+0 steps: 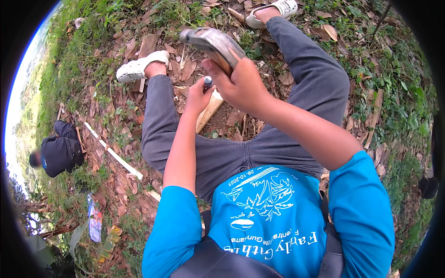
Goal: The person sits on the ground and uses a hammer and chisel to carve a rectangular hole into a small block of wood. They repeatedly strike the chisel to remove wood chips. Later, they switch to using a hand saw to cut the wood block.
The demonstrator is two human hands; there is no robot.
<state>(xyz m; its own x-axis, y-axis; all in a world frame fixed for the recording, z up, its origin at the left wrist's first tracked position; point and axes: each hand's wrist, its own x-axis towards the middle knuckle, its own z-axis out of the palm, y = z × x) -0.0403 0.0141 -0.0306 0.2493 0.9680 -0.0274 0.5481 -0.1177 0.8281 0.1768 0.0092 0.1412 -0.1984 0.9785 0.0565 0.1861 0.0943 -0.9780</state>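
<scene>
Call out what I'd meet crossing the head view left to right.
Person in dark clothing, shiny plastic bag with blue and red patches, white left shoe, bare left hand, bare right hand, long brown wooden stick.

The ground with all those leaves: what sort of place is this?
Outdoors, perhaps a garden or the edge of a wood: dry leaves lie scattered about, and green plants grow among them.

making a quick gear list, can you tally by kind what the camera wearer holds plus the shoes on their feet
Hammer, in the right hand: 1
Grey round-ended tool, mostly hidden in the left hand: 1
White shoes: 2
Total: 4
</scene>
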